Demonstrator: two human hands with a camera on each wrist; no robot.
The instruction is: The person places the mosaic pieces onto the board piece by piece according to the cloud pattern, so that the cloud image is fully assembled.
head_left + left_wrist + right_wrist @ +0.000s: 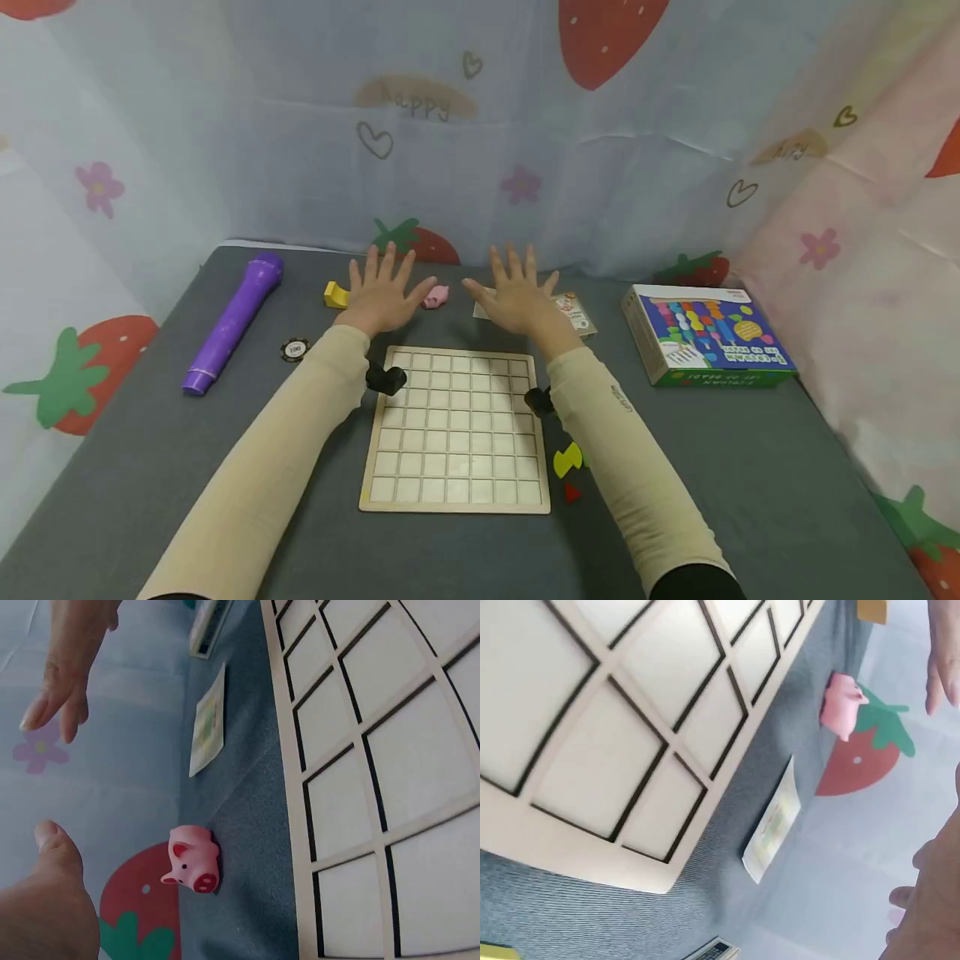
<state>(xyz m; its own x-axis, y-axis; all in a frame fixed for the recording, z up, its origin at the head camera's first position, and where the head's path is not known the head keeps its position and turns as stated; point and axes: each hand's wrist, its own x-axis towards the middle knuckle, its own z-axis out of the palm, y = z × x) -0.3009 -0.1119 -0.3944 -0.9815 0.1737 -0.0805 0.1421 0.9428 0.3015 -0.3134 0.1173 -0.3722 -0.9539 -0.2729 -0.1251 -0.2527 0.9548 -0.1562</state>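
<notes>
Beige sleeves (262,467) are stretched over the grey surface (765,483), with a wooden grid board (458,442) laid between them. The left hand (381,293) and right hand (521,298) are both held widely spread. Beyond the board, between the hands, a pink pig figurine (437,297) is seen.

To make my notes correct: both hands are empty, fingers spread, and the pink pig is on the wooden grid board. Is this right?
One mistake: the pink pig is on the dark table, off the wooden grid board, as the left wrist view shows. The rest is correct.
</notes>
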